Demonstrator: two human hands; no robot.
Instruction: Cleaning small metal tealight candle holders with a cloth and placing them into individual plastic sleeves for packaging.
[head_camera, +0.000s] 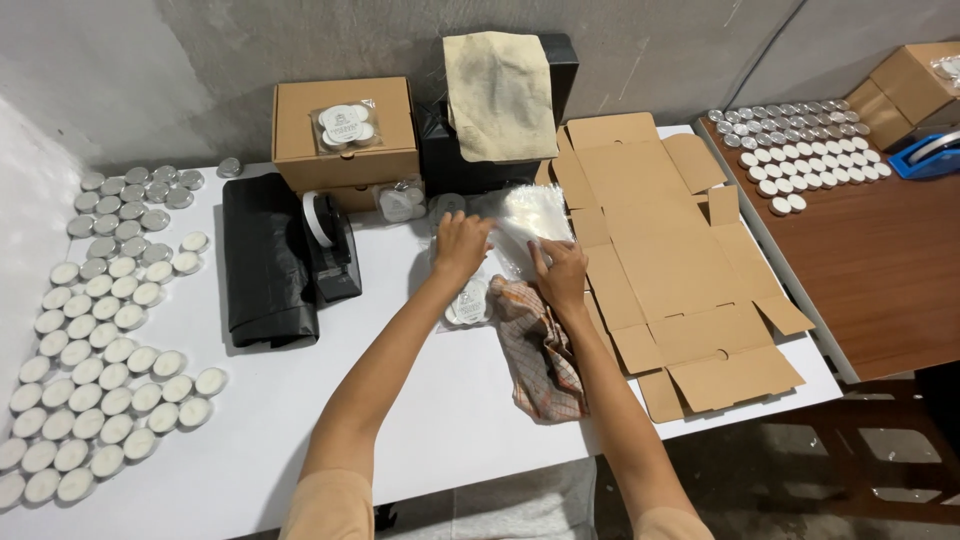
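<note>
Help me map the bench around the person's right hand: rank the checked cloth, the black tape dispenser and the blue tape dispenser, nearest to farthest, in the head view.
Measured from the right hand:
1. Checked cloth: directly under and just below the hand, on the white table.
2. Black tape dispenser: to the left, past the left hand, beside the black bag.
3. Blue tape dispenser: far right, on the brown table's back edge.

Packing workshop: rows of tealight candles (95, 340), flat cardboard boxes (670, 260).

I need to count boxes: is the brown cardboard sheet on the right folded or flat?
Flat: the cardboard box blank lies unfolded on the white table, flaps spread.
</note>
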